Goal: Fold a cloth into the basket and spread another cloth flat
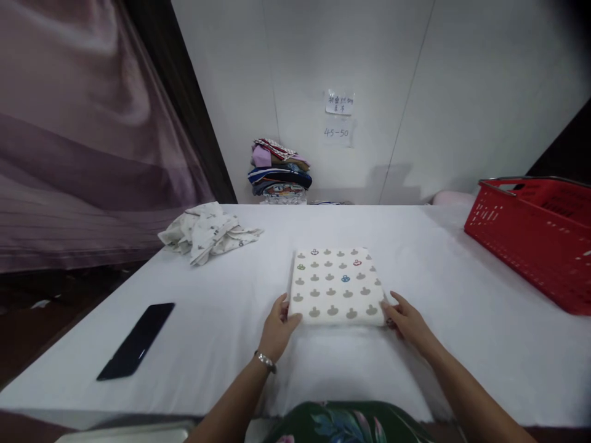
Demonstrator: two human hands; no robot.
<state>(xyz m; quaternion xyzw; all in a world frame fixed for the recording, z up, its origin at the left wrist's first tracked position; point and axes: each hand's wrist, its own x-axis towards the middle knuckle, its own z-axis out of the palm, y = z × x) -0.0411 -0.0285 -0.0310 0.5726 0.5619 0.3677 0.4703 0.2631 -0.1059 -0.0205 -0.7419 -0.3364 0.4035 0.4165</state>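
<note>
A folded cloth (336,287), cream with rows of small mushroom shapes, lies flat on the white table (415,246), in front of the person. The left hand (279,326) rests at the cloth's near left corner, thumb on top and fingers along the edge, pinching it lightly. The right hand (406,320) touches the cloth's near right corner, fingers spread and open against the edge, not clearly closed on it. A watch (265,360) sits on the left wrist.

Left of the cloth, well apart, a dark phone (137,339) lies near the table's edge. Beyond the cloth to the left sits a crumpled garment (207,231). Right of the cloth stands a red basket (535,237). Behind the cloth, against the wall, is a stack of folded clothes (279,169), with two paper notes (339,117) above it.
</note>
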